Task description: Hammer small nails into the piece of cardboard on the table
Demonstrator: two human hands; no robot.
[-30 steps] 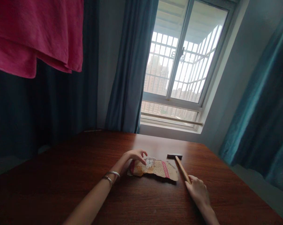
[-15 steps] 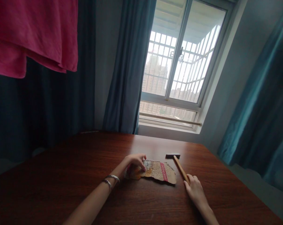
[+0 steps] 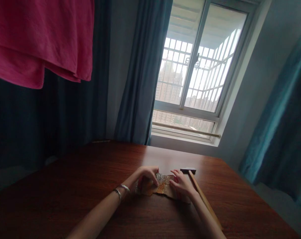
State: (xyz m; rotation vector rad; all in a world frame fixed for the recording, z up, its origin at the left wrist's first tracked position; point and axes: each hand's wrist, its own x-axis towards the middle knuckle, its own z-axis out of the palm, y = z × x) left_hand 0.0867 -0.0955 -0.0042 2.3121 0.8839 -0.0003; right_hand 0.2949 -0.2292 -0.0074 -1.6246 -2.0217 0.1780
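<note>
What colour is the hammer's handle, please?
The handle is light brown; the head view shows it best.

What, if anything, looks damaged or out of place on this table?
The cardboard showing between the left hand and right hand looks worn: its near edge is uneven and dark specks dot it, whether holes or print I cannot tell.

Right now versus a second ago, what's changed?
The right hand let go of the hammer and moved left, over the right part of the spotted sheet. Unchanged: left hand at the sheet's left part; hammer lying on the table.
</note>
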